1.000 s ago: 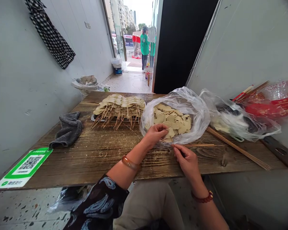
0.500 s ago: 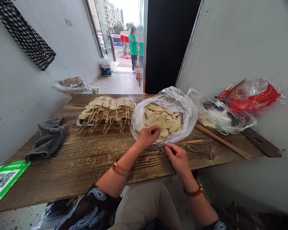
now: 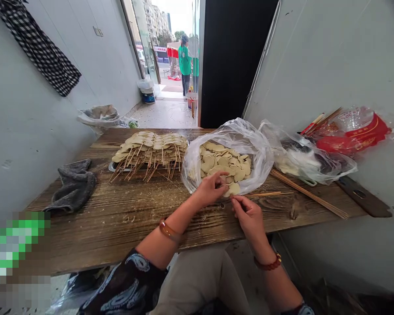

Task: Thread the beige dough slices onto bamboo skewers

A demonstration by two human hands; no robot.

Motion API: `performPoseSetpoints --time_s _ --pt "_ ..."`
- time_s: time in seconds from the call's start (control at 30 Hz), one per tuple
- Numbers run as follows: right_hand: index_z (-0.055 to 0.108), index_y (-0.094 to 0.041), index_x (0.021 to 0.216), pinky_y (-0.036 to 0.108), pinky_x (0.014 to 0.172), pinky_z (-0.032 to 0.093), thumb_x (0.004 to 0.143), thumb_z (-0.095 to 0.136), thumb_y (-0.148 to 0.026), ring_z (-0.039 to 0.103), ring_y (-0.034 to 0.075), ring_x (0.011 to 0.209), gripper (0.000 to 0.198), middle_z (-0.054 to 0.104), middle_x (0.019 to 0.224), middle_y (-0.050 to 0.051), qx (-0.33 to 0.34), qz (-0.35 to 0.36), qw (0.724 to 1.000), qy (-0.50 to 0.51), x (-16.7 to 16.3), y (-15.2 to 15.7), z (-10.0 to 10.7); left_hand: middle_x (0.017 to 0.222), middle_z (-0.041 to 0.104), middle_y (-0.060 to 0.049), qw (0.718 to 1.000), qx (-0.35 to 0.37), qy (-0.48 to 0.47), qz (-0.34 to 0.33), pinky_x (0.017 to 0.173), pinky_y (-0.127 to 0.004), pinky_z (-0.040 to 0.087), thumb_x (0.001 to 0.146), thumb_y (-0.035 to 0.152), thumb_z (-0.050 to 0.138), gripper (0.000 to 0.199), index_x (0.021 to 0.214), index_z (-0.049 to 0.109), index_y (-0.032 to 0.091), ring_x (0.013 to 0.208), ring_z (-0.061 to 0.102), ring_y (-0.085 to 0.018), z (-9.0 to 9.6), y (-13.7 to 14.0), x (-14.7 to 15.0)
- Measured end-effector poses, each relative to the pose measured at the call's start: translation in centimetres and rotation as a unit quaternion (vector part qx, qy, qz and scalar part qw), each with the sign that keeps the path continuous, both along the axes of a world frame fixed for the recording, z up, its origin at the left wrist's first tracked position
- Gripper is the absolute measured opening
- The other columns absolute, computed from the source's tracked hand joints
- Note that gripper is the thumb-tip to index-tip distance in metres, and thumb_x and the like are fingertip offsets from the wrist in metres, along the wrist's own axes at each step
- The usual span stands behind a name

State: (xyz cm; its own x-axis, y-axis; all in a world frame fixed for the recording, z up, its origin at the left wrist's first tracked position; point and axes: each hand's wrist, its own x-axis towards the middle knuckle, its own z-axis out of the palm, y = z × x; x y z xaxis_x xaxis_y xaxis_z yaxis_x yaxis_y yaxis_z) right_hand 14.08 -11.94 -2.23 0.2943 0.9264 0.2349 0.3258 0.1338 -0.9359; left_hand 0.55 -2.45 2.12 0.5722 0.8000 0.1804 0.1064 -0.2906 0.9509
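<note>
My right hand point(image 3: 249, 213) pinches the lower end of a thin wooden skewer, most of which is hidden. A pale, round, flat slice point(image 3: 233, 189) stands at the skewer's upper end, just above my right fingertips. My left hand point(image 3: 210, 189) is over the front rim of a clear plastic bag point(image 3: 263, 159), thumb and forefinger apart beside that slice. Many loose slices point(image 3: 225, 159) lie inside the bag. To the left, a metal tray point(image 3: 111, 166) carries a high pile of skewered slices point(image 3: 151, 146), their sticks pointing toward me.
Bare skewers point(image 3: 311, 194) lie on the wooden table point(image 3: 128, 232) at the right, near a dark flat blade-like piece point(image 3: 364, 197). Plastic bags point(image 3: 305, 162) and red packaging point(image 3: 354, 138) sit behind. A grey cloth point(image 3: 72, 186) rests at the left. Outside the doorway stands a person in green point(image 3: 184, 61).
My left finger and thumb have spread apart from their pinch near the skewer. The slice at the skewer now shows more fully. The whole view has shifted slightly.
</note>
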Motion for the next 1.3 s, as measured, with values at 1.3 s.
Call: performPoseSetpoints --time_s 1.3 --pt "0.07 -0.015 0.101 0.021 0.045 0.04 0.082 0.059 -0.04 0.049 0.01 0.053 0.034 0.061 0.067 0.002 0.011 -0.053 0.992 0.115 0.0 -0.4 -0.8 0.08 0.063 -0.005 0.932 0.196 0.231 0.197 0.069 -0.027 0.041 0.08 0.027 0.052 0.017 0.082 0.066 0.016 0.074 0.055 -0.015 -0.5 1.9 -1.6"
